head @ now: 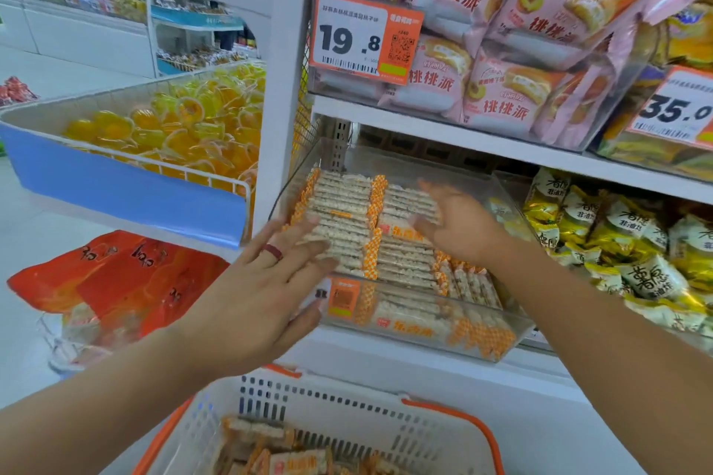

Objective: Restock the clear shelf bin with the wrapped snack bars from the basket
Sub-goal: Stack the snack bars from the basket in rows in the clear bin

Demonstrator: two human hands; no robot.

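Left hand [262, 293] lies flat, fingers straight and slightly spread, on the stacked wrapped snack bars [343, 220] in the clear shelf bin [501, 343]. Right hand [459, 224] presses the neighbouring row, fingers straight and apart. More bars sit in the basket [347, 413] below.

Pink cake packs [497, 104] overhead, yellow jelly cups [185, 135] left

Orange price tag [364, 35]: "19.8". Second price tag [677, 108]: "35.0". Pink packs [501, 100]: "桃桃派".
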